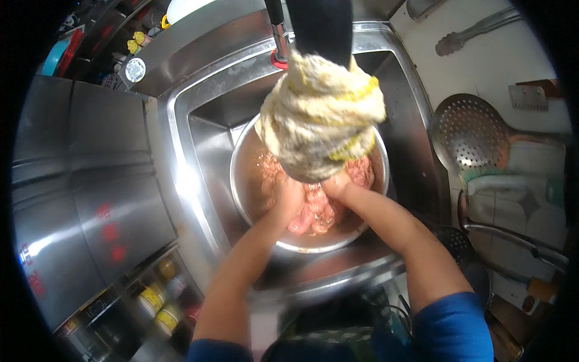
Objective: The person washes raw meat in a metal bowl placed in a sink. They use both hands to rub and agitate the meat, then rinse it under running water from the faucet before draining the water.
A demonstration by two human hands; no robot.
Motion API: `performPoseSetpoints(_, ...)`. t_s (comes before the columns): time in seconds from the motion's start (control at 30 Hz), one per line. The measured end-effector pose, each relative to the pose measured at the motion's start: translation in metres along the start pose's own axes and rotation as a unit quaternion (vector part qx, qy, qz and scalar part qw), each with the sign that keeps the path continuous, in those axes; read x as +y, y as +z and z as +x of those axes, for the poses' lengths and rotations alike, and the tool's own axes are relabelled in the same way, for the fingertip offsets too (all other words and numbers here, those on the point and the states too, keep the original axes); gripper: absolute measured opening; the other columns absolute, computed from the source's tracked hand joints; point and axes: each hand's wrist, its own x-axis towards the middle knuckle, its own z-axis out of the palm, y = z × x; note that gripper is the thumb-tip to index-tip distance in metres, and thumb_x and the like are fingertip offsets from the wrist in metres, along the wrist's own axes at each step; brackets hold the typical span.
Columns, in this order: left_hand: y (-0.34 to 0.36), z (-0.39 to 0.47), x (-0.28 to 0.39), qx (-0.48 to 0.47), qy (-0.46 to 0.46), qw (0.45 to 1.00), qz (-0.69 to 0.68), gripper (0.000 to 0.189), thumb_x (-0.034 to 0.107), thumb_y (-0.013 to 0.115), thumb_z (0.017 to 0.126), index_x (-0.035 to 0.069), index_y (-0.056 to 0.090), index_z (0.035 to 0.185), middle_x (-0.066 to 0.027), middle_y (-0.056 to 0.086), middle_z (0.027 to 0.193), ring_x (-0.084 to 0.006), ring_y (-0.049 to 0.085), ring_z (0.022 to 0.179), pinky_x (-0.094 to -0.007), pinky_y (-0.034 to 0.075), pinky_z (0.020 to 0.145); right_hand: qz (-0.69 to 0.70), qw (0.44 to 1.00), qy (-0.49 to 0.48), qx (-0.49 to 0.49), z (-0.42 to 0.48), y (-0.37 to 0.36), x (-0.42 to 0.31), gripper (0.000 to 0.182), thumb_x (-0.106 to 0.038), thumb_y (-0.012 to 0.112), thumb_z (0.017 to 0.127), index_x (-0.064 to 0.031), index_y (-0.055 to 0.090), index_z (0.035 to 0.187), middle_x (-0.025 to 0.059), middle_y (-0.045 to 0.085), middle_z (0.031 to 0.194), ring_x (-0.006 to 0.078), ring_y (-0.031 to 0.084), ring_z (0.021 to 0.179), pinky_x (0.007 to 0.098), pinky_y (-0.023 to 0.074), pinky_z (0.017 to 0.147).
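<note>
A large round metal pot [234, 178] stands in the stainless steel sink [210, 149]. Pinkish raw meat [316, 212] lies wet in it, with brownish liquid around. My left hand [291, 197] reaches into the meat from the left. On the other side my right hand [337, 184] is down in the meat too. The fingers of both hands are hidden by meat and by a bunched, cream-and-yellow cloth [321, 117]. That cloth is wrapped round the end of a thick dark fixture [320, 27], hanging above the pot in front of the camera.
At right are a perforated skimmer [472, 131], a brush [502, 183], metal tongs [475, 34] and a slotted turner [529, 97]. A steel cabinet [108, 149] with red writing stands left, above shelved yellow-labelled containers [167, 319]. A slimmer tap [280, 38] rises behind the pot.
</note>
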Motion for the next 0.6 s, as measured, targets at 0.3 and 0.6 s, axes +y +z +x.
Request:
performPoseSetpoints(0.3,-0.02,-0.056,-0.002,-0.072,0.025,0.996,0.04,0.035,0.017,0.047,0.077,0.015,0.049,0.112,-0.0223,0.053,0.101,-0.0306,0.056,0.082,-0.0429,0.046,0.07,-0.205,0.952,-0.127,-0.189,-0.036,-0.079,-0.036,0.037,-0.027,0.042,0.082,-0.0149,0.049,0.116,0.0206,0.038,0.125,0.0424,0.035,0.115,0.0627,0.0317,0.083)
performPoseSetpoints(0.6,-0.045,-0.007,-0.004,-0.179,-0.22,0.933,-0.223,0.034,0.027,0.044,0.079,0.002,0.054,0.1,-0.0228,0.057,0.095,-0.0349,0.056,0.085,-0.0422,0.044,0.074,-0.249,0.946,-0.187,-0.094,0.009,-0.016,-0.013,0.025,-0.015,0.045,0.078,-0.0056,0.062,0.093,0.0149,0.058,0.096,0.0262,0.057,0.088,0.0367,0.0482,0.073)
